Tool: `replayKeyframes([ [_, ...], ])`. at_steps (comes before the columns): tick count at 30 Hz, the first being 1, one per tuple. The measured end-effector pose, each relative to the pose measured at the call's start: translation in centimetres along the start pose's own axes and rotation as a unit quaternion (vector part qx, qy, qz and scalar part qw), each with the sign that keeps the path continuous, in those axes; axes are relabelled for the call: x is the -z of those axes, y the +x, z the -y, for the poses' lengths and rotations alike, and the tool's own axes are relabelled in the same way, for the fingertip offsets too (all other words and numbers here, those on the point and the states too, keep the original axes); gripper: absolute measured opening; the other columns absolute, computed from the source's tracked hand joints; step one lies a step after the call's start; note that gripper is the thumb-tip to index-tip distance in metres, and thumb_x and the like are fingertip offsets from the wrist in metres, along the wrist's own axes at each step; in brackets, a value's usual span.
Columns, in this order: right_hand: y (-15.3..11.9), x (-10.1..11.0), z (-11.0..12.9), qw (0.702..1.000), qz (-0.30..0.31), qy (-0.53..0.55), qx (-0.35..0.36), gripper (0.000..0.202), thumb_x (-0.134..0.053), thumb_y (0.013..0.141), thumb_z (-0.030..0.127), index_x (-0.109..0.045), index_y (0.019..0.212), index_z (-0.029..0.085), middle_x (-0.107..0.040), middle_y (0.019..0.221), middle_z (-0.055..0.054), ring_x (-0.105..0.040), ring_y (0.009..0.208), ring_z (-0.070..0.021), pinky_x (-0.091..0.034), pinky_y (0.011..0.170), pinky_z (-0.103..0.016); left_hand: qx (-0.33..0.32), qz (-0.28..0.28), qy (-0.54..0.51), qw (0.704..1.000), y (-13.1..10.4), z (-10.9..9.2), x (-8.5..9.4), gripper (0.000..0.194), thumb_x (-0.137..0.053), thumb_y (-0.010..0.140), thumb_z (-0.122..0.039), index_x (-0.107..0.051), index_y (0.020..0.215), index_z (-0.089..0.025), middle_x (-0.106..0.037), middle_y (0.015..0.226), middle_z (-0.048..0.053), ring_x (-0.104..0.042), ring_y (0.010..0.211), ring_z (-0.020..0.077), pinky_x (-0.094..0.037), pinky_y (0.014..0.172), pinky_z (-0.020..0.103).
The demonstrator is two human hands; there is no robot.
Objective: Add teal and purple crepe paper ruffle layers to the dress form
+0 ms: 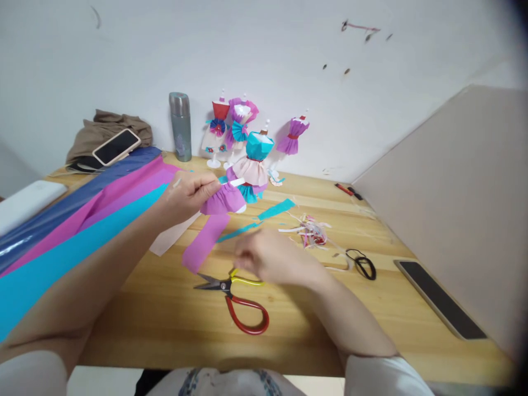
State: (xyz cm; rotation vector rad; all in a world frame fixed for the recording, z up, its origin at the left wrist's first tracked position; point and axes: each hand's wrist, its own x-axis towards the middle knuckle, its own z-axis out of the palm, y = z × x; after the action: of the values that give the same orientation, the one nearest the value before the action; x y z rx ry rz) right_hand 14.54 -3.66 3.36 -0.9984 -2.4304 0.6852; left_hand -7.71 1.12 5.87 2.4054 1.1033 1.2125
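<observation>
My left hand [190, 192] pinches a gathered purple paper skirt [223, 200] by its top edge, where a narrow white strip [234, 182] sticks out to the right. Over the table, my right hand [264, 254] is smeared by motion. Its fingers look curled, and whether they hold anything is unclear. Just below it lie scissors [223, 286] with one red and one yellow handle, blades apart and pointing left. A purple paper strip [206, 242] lies between the hands. Behind my left hand stands a small dress form [259, 147] in a turquoise top and pale pink skirt.
More dressed mini forms [220, 111] stand by the wall, near a steel flask [180, 126]. Coloured paper sheets [103, 220] cover the left side. Turquoise scraps [276, 209], a pile of trimmings [314, 233], black bands [363, 265] and a dark flat slab [441, 300] lie rightward.
</observation>
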Motion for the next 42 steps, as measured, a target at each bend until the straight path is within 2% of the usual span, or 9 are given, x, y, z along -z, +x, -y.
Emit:
replayKeyframes([
  [2,0.8,0.4,-0.6,0.984,-0.126,0.120,-0.041,0.020,-0.059,0.085,0.025,-0.060,0.066,0.019,-0.061,0.060,0.001,-0.054,0.055,-0.0109,-0.038,0.052,-0.024,-0.012,0.000,0.011,1.000,-0.1,-0.2,-0.2,0.038,-0.044,0.093,-0.031,-0.042,0.058,-0.019,-0.039,0.050,-0.005,-0.036,0.049,0.0091,-0.028,0.049,0.024],
  [5,1.8,0.3,-0.7,0.918,-0.243,0.307,-0.058,0.031,-0.065,0.083,0.050,-0.057,0.079,0.020,-0.060,0.065,0.002,-0.055,0.056,-0.0115,-0.043,0.049,-0.024,-0.029,0.001,0.032,0.999,-0.3,-0.7,-0.5,0.036,-0.045,0.094,-0.029,-0.046,0.059,-0.019,-0.043,0.052,-0.004,-0.039,0.050,0.0093,-0.030,0.050,0.024],
  [9,2.3,-0.8,0.1,0.878,-0.240,0.410,-0.061,0.041,-0.079,0.070,0.053,-0.056,0.082,0.021,-0.054,0.060,0.006,-0.048,0.049,-0.0079,-0.039,0.044,-0.021,-0.048,-0.009,0.063,0.997,-0.5,-1.0,-1.2,0.039,-0.045,0.095,-0.028,-0.044,0.058,-0.019,-0.047,0.053,-0.003,-0.042,0.052,0.0100,-0.033,0.051,0.025],
  [15,2.4,-1.5,0.2,0.857,-0.315,0.399,-0.083,0.026,-0.075,0.072,0.036,-0.054,0.074,0.021,-0.048,0.052,0.009,-0.042,0.041,-0.0053,-0.037,0.042,-0.020,-0.062,-0.023,0.068,0.996,-0.7,-1.1,-2.1,0.039,-0.048,0.095,-0.023,-0.039,0.057,-0.019,-0.040,0.050,-0.005,-0.037,0.048,0.0092,-0.029,0.048,0.025],
  [22,2.3,-2.5,0.0,0.859,-0.382,0.338,-0.041,0.009,-0.070,0.075,0.028,-0.064,0.076,0.021,-0.061,0.060,0.004,-0.054,0.047,-0.0084,-0.048,0.047,-0.024,-0.036,-0.017,0.044,0.998,-0.6,-0.9,-2.2,0.039,-0.048,0.095,-0.025,-0.040,0.058,-0.018,-0.039,0.050,-0.005,-0.035,0.048,0.0084,-0.027,0.048,0.024],
  [28,2.2,-3.6,-0.1,0.847,-0.347,0.400,-0.042,0.014,-0.073,0.076,0.031,-0.067,0.084,0.021,-0.066,0.061,0.003,-0.063,0.051,-0.0124,-0.056,0.052,-0.028,-0.016,-0.002,0.045,0.999,-0.5,-0.5,-1.6,0.039,-0.045,0.096,-0.030,-0.044,0.059,-0.019,-0.045,0.052,-0.004,-0.041,0.051,0.0094,-0.031,0.050,0.024],
  [32,1.9,-3.8,-0.4,0.853,-0.313,0.416,-0.042,0.021,-0.069,0.080,0.040,-0.063,0.076,0.020,-0.064,0.057,0.002,-0.057,0.044,-0.0109,-0.048,0.044,-0.025,-0.021,0.006,0.043,0.999,-0.4,-0.2,-1.3,0.039,-0.045,0.096,-0.029,-0.042,0.058,-0.019,-0.043,0.052,-0.004,-0.039,0.051,0.0094,-0.031,0.051,0.024],
  [39,1.6,-0.5,-2.4,0.876,-0.437,0.204,0.026,0.023,-0.063,0.087,0.040,-0.065,0.074,0.020,-0.062,0.063,0.001,-0.052,0.054,-0.0109,-0.044,0.054,-0.026,-0.063,0.055,0.020,0.996,-0.2,-0.4,-0.8,0.039,-0.045,0.095,-0.029,-0.041,0.057,-0.019,-0.040,0.050,-0.005,-0.037,0.049,0.0094,-0.028,0.050,0.025],
  [42,1.8,1.5,-3.9,0.929,-0.329,0.165,0.048,0.026,-0.061,0.089,0.044,-0.073,0.098,0.023,-0.072,0.096,-0.005,-0.056,0.066,-0.0123,-0.047,0.061,-0.028,-0.087,0.102,0.005,0.991,-0.2,-0.5,-0.9,0.037,-0.044,0.096,-0.027,-0.045,0.060,-0.018,-0.048,0.053,-0.003,-0.042,0.052,0.0099,-0.031,0.052,0.025],
])
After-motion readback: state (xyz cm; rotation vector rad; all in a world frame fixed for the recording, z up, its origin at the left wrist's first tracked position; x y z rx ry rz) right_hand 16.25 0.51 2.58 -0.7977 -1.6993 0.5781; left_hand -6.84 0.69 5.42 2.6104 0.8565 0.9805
